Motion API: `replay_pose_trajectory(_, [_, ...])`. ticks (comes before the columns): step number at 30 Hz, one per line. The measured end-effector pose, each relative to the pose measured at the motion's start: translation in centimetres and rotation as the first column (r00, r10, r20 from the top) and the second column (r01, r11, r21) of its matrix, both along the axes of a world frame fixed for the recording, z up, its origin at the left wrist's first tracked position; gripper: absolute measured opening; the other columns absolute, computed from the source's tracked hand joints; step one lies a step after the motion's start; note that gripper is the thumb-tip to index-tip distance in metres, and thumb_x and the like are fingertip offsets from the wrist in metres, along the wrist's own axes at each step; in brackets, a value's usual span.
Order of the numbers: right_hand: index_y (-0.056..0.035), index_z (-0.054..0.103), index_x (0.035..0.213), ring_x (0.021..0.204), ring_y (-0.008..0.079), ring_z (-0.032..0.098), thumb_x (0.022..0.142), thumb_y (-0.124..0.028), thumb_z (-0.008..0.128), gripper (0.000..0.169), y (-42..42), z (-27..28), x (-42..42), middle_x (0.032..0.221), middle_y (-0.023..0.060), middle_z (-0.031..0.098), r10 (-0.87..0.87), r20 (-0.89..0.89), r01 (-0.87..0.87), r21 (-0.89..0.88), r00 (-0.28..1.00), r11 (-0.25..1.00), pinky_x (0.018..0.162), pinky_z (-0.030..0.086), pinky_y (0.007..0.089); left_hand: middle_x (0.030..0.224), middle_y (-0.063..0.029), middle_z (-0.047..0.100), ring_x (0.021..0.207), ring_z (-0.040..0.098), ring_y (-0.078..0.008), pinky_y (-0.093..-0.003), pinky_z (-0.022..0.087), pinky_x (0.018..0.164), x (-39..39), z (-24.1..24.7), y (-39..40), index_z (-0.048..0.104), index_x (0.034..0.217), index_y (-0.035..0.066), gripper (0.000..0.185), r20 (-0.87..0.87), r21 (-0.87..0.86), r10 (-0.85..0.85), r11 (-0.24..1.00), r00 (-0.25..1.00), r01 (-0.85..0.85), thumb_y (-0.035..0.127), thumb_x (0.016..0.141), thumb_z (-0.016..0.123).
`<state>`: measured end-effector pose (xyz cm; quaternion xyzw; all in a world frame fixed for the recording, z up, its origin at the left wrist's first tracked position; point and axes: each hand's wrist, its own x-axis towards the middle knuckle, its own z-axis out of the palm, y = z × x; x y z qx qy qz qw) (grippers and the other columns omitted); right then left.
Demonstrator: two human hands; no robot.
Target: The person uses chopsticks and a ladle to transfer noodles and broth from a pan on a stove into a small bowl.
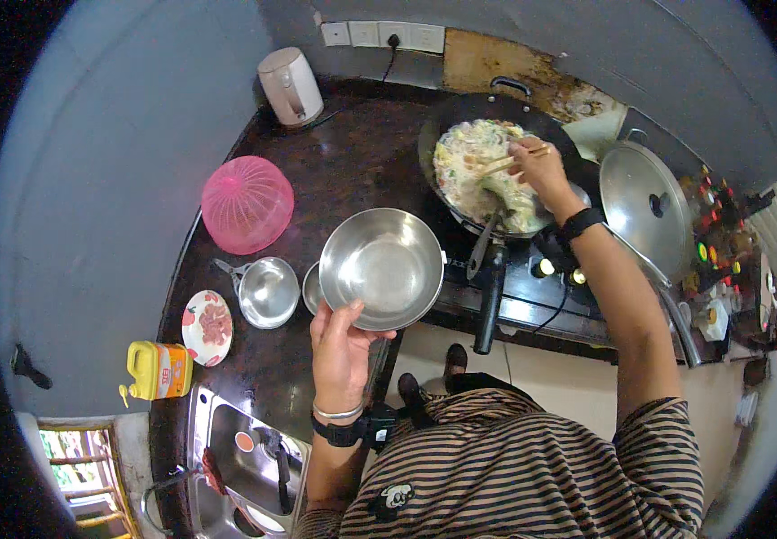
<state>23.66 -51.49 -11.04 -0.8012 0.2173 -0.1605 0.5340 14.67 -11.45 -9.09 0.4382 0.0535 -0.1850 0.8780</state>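
Note:
My left hand (345, 354) grips a shiny stainless steel bowl (382, 269) by its near rim, thumb inside; the bowl's inside is bare. My right hand (538, 168) holds wooden chopsticks (496, 166) over a black wok (459, 111) on the stove. Pale soupy food with green and yellow pieces (469, 148) fills the wok. A ladle or spatula (483, 249) leans in it, its handle over the near rim beside the wok's black handle (492, 303). Partly hidden behind the held bowl is another metal bowl (312, 290).
Left on the dark counter (361, 148) are a pink plastic basket (247, 205), a metal bowl (268, 293), a plate of raw meat (208, 330), a yellow oil jug (161, 370) and a kettle (291, 87). A sink (254, 411) lies near-left. A large lid (644, 202) and several bottles (715, 222) stand right.

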Motion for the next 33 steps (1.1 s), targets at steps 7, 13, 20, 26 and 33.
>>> replay_pose_trajectory(7, [0.0032,0.061,0.112,0.056,0.0189,0.067,0.097,-0.02,0.057,0.028,-3.4,4.9,1.1,0.071,0.0118,0.066,-0.195,0.057,0.199,-0.07,0.979,0.978,0.044,0.051,0.0308,0.112,-0.0159,0.065,0.09,0.069,-0.0282,-0.0403,0.06,0.062,-0.4,-0.1,2.9,0.049,0.127,0.0,0.037,-0.015,0.074,0.086,0.994,0.996,-0.085,0.009,0.092,0.055])
replay_pose_trajectory(13, [0.0071,0.049,0.114,0.066,0.0308,0.071,0.094,-0.019,0.05,0.032,-5.8,5.6,0.8,0.09,0.0195,0.066,-0.245,-0.074,0.256,0.266,0.967,0.929,0.044,0.054,0.0372,0.113,-0.0162,0.065,0.091,0.07,-0.0297,-0.0417,0.059,0.062,0.7,-0.3,2.8,0.049,0.127,0.001,0.037,0.007,0.08,0.077,0.994,0.997,-0.078,0.01,0.092,0.055])
replay_pose_trajectory(20, [0.0062,0.055,0.106,0.065,0.0292,0.07,0.101,-0.041,0.048,0.047,-6.4,-0.1,2.0,0.087,0.0187,0.064,-0.329,0.011,0.316,0.252,0.944,0.915,0.048,0.057,0.038,0.112,-0.0149,0.065,0.091,0.07,-0.0294,-0.0421,0.059,0.06,1.4,-0.4,2.1,0.049,0.127,0.003,0.036,0.01,0.069,0.06,0.996,0.998,-0.06,0.009,0.092,0.056])
replay_pose_trajectory(26, [0.0075,0.052,0.101,0.067,0.033,0.069,0.102,-0.045,0.046,0.053,-7.1,-2.3,2.6,0.09,0.021,0.06,-0.372,0.117,0.307,0.368,0.921,0.878,0.058,0.062,0.0445,0.112,-0.0133,0.065,0.09,0.07,-0.0276,-0.0415,0.059,0.06,1.1,-0.3,2.2,0.05,0.126,0.003,0.035,-0.007,0.061,0.091,0.994,0.996,-0.09,0.008,0.092,0.056])
replay_pose_trajectory(33, [0.013,0.048,0.101,0.083,0.0446,0.067,0.105,-0.037,0.039,0.051,-5.6,-3.2,2.5,0.094,0.0283,0.056,-0.339,0.113,0.18,0.669,0.934,0.721,0.072,0.063,0.0539,0.112,-0.0132,0.065,0.09,0.069,-0.027,-0.0403,0.059,0.06,1.3,-0.6,2.3,0.05,0.126,0.002,0.034,0.009,0.082,0.088,0.993,0.996,-0.088,0.008,0.093,0.055])
